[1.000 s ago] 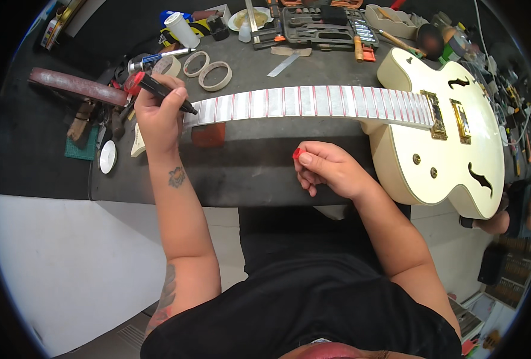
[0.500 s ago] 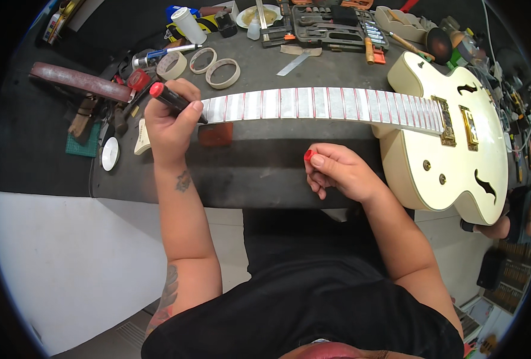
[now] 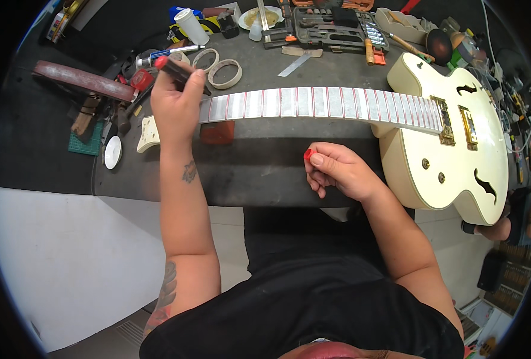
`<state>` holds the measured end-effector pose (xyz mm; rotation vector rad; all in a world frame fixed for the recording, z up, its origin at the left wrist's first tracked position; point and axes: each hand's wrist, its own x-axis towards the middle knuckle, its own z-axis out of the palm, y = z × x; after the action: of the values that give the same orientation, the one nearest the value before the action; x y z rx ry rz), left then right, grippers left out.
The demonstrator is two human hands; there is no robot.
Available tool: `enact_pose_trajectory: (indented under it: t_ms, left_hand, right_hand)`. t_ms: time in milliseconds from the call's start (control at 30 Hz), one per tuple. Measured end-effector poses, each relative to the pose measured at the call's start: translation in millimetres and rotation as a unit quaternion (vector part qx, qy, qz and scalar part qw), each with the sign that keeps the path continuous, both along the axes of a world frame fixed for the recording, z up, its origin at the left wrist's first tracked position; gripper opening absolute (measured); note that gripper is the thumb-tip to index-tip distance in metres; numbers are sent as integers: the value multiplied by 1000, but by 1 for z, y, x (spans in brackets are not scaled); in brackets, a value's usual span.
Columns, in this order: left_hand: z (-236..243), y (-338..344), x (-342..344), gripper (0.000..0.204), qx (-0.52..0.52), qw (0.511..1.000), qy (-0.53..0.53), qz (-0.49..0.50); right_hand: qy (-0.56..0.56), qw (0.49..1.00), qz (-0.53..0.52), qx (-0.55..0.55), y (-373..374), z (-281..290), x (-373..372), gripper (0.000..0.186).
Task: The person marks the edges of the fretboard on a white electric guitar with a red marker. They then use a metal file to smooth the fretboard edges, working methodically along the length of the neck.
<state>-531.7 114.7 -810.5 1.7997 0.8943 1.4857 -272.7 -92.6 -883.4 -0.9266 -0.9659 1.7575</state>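
Observation:
My left hand [image 3: 174, 113] grips a marker [image 3: 180, 72] with a black barrel and a red end. Its tip points to the far edge of the neck's left end; whether it touches cannot be made out. Across the bench lies a cream guitar [image 3: 406, 167] with f-shaped holes. Pale tape covers its fretboard [image 3: 288, 102], and red lines run along the frets. On the near side of the neck, my right hand [image 3: 343, 172] pinches a small red marker cap [image 3: 308, 154]. My left hand hides the headstock end of the neck.
A reddish-brown block [image 3: 217, 133] sits under the neck. Tape rolls [image 3: 225, 74] lie beyond it, beside a white bottle [image 3: 190, 26]. An open tool case [image 3: 328, 30] stands at the back. A long sanding block [image 3: 83, 81] and a white dish [image 3: 113, 152] are at left.
My left hand has moved the marker away from me, from the near edge toward the far edge of the neck's left end. My right hand stays in place with the cap.

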Motion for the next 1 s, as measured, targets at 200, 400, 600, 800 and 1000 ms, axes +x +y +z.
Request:
enact_pose_trajectory:
  t_ms: [200, 400, 600, 800, 1000]
  left_hand:
    - [6, 7, -34, 9, -42, 995, -61, -70]
    - [-10, 9, -50, 11, 16, 980, -53, -190]
    - [-12, 6, -54, 13, 45, 980, -37, -189]
    - [-11, 10, -50, 11, 61, 983, -23, -172]
    - [-9, 12, -39, 8, 34, 996, 0, -78]
  right_hand:
    - [3, 1000, 11, -2, 0, 1, 3, 33]
    - [2, 1000, 10, -14, -1, 1, 4, 33]
    - [3, 1000, 1, -14, -1, 2, 3, 33]
    - [0, 1000, -10, -5, -1, 2, 1, 34]
    - [-2, 1000, -15, -1, -1, 2, -1, 35]
